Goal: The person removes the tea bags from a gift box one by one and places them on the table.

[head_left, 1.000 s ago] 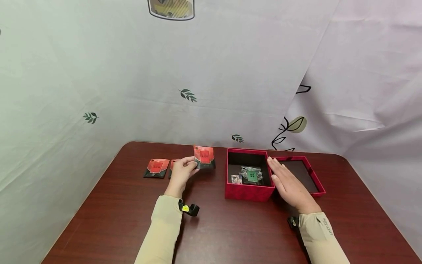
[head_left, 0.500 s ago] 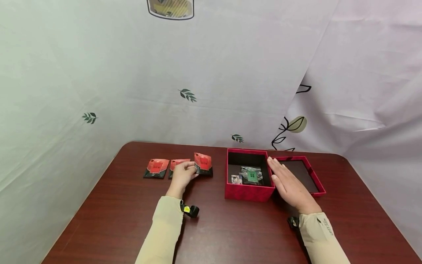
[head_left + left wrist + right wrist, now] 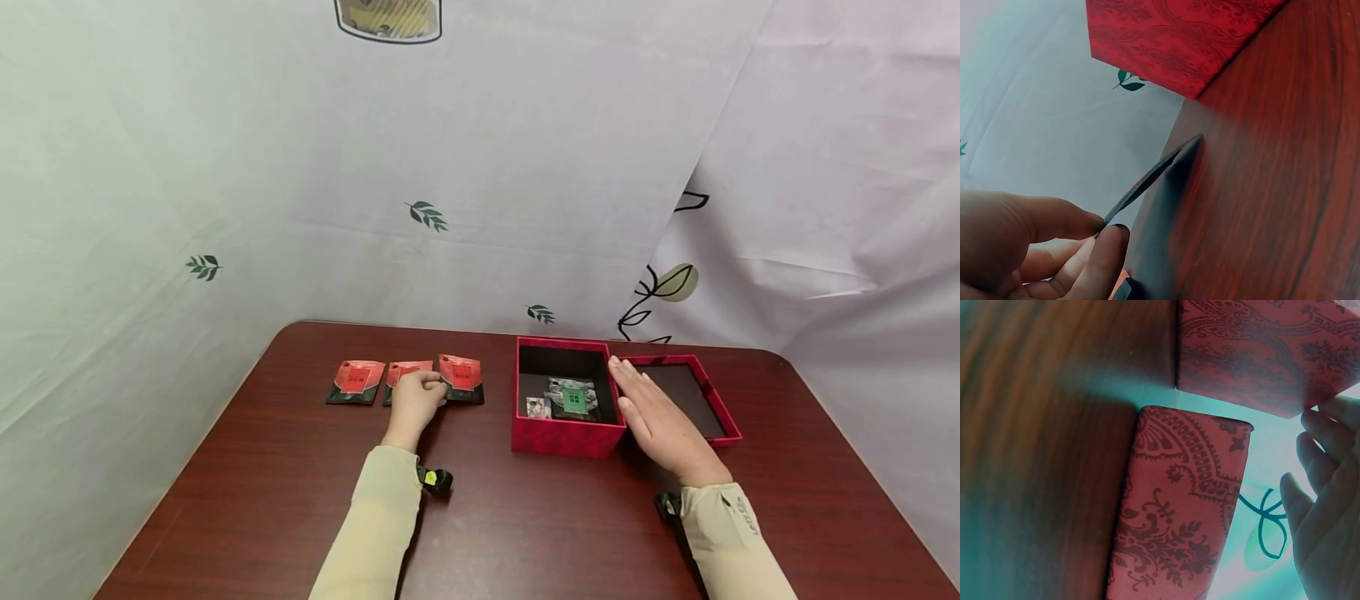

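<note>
My left hand (image 3: pixel 417 406) pinches the near left edge of a red and black foil packet (image 3: pixel 462 380) between thumb and fingers. Seen edge-on in the left wrist view, the thin packet (image 3: pixel 1154 177) slants down, its far tip right at the tabletop. Two matching packets are to the left: one packet (image 3: pixel 356 382) lies flat, and a second packet (image 3: pixel 408 367) is partly hidden behind the hand. My right hand (image 3: pixel 662 423) lies with straight fingers along the right rim of the red patterned box (image 3: pixel 567 437). In the right wrist view its fingertips meet the box's edge (image 3: pixel 1266 359).
Inside the box are a green and silver packet (image 3: pixel 573 400) and a small picture-printed piece (image 3: pixel 537 407). The upturned red lid (image 3: pixel 716 400) lies right of the box, partly under the right hand. A white curtain (image 3: pixel 480 208) hangs behind the brown table (image 3: pixel 510 533).
My left hand has lowered the packet from above the table to the right end of the row, beside the other two packets. The right hand stays at the box.
</note>
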A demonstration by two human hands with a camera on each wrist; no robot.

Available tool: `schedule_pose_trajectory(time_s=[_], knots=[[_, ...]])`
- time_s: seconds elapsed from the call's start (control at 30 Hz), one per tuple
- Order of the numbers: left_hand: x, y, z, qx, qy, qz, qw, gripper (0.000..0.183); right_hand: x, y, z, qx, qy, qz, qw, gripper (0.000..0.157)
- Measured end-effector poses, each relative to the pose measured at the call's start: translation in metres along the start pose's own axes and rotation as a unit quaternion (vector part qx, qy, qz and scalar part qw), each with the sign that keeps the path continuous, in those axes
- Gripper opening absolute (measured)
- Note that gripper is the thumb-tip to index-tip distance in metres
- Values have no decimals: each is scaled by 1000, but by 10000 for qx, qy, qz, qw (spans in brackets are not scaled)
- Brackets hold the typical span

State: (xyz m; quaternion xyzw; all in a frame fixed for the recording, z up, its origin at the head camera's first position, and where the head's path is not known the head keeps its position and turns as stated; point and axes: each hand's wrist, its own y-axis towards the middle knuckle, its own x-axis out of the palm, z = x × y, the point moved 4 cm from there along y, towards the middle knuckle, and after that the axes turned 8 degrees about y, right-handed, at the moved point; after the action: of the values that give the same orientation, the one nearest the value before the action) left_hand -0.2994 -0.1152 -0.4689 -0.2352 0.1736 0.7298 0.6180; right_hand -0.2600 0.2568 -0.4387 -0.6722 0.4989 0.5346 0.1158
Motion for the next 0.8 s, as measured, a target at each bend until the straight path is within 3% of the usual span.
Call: schedule_pose_trajectory(time_s=[0.23, 0.8], knots=[[-1, -3, 3, 71, 568, 77, 9983, 30, 0, -1, 0, 17, 15, -18, 10000, 57], [0, -4, 5, 196, 1022, 244, 9943, 28, 1, 0, 1, 129, 54, -80, 9999, 58]])
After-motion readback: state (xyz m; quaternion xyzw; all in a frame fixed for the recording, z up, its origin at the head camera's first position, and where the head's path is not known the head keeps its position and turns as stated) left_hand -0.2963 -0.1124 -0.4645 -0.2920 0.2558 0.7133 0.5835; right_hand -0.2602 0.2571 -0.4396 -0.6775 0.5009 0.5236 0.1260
